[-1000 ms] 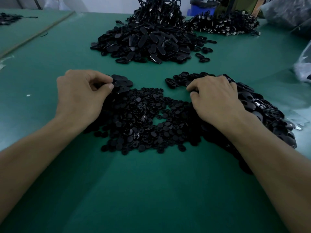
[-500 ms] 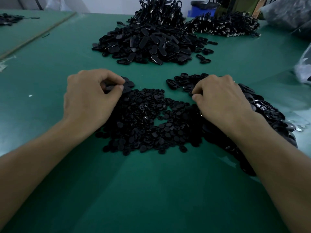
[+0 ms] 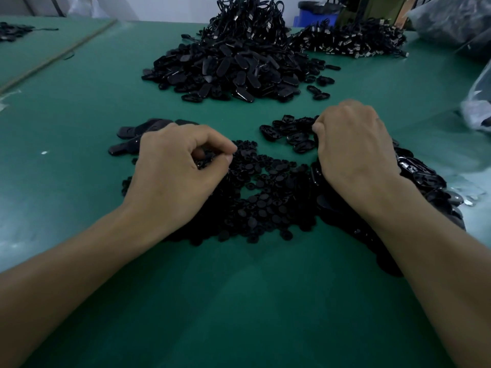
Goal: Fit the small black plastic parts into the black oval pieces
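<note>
Over the green table (image 3: 252, 301), left hand (image 3: 175, 166) pinches small parts (image 3: 265, 205); curled right hand (image 3: 353, 144) hides its hold.

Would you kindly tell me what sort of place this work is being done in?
Probably a small factory's hand-assembly bench: a green table bears a bulk heap of black oval pieces, a spread of small black plastic parts, and bundled cables with metal plugs at the back.

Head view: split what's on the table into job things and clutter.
Job:
- small parts, some pinched in the left hand
- ovals, under the right hand

Lying about:
- far heap of black pieces, untouched
- cable heap
- blue bin
- bag
</note>
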The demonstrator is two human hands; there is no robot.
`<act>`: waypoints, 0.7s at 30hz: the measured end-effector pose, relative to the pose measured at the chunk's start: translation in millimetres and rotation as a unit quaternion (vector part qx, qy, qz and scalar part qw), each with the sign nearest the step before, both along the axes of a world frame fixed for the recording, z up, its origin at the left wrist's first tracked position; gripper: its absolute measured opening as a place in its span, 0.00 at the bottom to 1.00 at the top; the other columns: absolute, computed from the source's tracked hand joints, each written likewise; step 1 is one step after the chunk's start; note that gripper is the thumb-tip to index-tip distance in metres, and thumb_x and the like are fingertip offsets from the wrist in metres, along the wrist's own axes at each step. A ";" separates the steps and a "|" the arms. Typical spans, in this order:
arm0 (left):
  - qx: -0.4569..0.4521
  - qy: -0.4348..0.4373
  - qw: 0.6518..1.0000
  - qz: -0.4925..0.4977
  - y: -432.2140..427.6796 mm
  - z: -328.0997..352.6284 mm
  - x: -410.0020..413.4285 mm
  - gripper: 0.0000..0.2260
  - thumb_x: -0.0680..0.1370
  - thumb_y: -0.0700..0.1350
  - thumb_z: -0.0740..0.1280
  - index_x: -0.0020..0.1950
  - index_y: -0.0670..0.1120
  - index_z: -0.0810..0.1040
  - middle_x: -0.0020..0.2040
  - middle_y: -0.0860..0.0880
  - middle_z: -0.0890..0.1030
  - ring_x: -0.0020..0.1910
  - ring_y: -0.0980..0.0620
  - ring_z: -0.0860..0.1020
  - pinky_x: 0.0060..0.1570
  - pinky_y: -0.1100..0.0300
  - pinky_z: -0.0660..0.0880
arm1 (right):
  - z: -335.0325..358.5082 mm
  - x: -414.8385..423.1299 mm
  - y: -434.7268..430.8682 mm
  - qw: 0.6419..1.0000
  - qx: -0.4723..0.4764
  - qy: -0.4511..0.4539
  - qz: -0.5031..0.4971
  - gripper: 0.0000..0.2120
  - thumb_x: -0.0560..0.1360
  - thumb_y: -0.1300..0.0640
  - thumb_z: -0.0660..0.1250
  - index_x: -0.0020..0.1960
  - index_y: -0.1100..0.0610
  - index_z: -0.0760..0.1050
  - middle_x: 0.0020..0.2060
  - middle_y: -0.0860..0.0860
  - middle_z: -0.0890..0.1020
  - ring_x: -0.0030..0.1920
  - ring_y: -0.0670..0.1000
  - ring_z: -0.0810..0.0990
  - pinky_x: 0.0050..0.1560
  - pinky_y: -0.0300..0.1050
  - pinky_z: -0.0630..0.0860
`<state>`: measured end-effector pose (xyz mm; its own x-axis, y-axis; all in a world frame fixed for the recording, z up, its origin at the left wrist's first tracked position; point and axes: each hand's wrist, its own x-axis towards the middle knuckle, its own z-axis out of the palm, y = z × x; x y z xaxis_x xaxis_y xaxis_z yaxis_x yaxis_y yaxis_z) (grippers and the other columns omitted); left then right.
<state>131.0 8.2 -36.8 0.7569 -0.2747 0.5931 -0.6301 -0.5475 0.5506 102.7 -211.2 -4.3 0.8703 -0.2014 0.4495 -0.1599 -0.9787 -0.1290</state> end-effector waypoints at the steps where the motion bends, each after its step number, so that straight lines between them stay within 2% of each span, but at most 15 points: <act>1: -0.001 0.002 1.000 -0.002 -0.2 -0.6 0.4 0.10 0.75 0.43 0.75 0.45 0.60 0.82 0.36 0.66 0.77 0.38 0.58 0.76 0.40 0.75 0.68 | -0.1 0.5 0.5 1.000 -0.002 -0.025 0.003 0.06 0.80 0.66 0.64 0.46 0.64 0.78 0.47 0.58 0.76 0.49 0.60 0.74 0.53 0.57 0.76; 4: -0.013 0.010 1.000 -0.009 -0.9 -0.4 0.0 0.10 0.75 0.43 0.75 0.44 0.59 0.82 0.34 0.64 0.79 0.35 0.58 0.77 0.37 0.75 0.68 | 0.1 0.6 5.4 0.995 0.012 -0.091 0.023 0.08 0.83 0.63 0.62 0.48 0.63 0.77 0.51 0.57 0.76 0.48 0.58 0.75 0.49 0.56 0.77; 7: -0.036 0.025 0.998 -0.034 -2.8 0.4 -2.2 0.06 0.76 0.44 0.74 0.47 0.56 0.84 0.37 0.63 0.82 0.36 0.60 0.80 0.36 0.73 0.72 | -1.6 2.2 7.3 0.994 0.045 -0.084 0.052 0.09 0.84 0.61 0.60 0.46 0.62 0.74 0.50 0.56 0.75 0.42 0.57 0.76 0.45 0.58 0.79; 9: -0.035 0.023 0.998 -0.048 -5.2 1.3 -5.1 0.05 0.76 0.48 0.75 0.51 0.54 0.84 0.39 0.63 0.83 0.38 0.61 0.81 0.38 0.74 0.72 | -1.5 3.3 9.5 0.990 0.091 -0.074 0.076 0.14 0.85 0.57 0.57 0.43 0.60 0.71 0.45 0.55 0.76 0.41 0.55 0.76 0.45 0.56 0.77; 12: -0.040 0.029 0.996 -0.071 -7.2 1.6 -8.4 0.14 0.75 0.55 0.74 0.58 0.50 0.84 0.40 0.62 0.84 0.35 0.66 0.79 0.36 0.77 0.69 | 1.2 2.2 22.5 0.958 0.237 -0.083 0.142 0.13 0.85 0.56 0.58 0.43 0.59 0.73 0.36 0.50 0.77 0.34 0.46 0.73 0.37 0.45 0.74; 15: -0.048 0.042 0.994 -0.084 -7.5 2.6 -9.1 0.16 0.74 0.58 0.73 0.58 0.52 0.83 0.41 0.62 0.84 0.39 0.65 0.81 0.39 0.76 0.71 | 0.6 -2.9 39.7 0.925 0.289 -0.099 0.227 0.09 0.83 0.57 0.63 0.45 0.56 0.76 0.33 0.43 0.77 0.32 0.43 0.75 0.33 0.35 0.71; 18: -0.062 0.025 0.994 -0.087 -8.4 4.1 -7.9 0.03 0.76 0.47 0.74 0.48 0.55 0.82 0.40 0.61 0.83 0.37 0.62 0.82 0.38 0.72 0.73 | -3.5 -7.1 49.5 0.900 0.309 -0.111 0.286 0.06 0.81 0.59 0.66 0.47 0.56 0.78 0.36 0.42 0.79 0.36 0.40 0.77 0.37 0.31 0.72; 21: -0.076 0.023 0.991 -0.105 -8.6 4.3 -8.9 0.10 0.76 0.37 0.72 0.47 0.53 0.82 0.40 0.59 0.84 0.37 0.59 0.83 0.37 0.64 0.77 | -6.2 -7.9 53.7 0.900 0.287 -0.148 0.293 0.06 0.81 0.60 0.66 0.48 0.59 0.80 0.37 0.47 0.81 0.39 0.45 0.78 0.39 0.33 0.73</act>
<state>122.1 -0.4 -32.5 0.7196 -0.3387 0.6062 -0.6938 -0.3156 0.6473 94.9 -157.5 -10.5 0.7619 -0.0194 0.6474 0.4864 -0.6429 -0.5917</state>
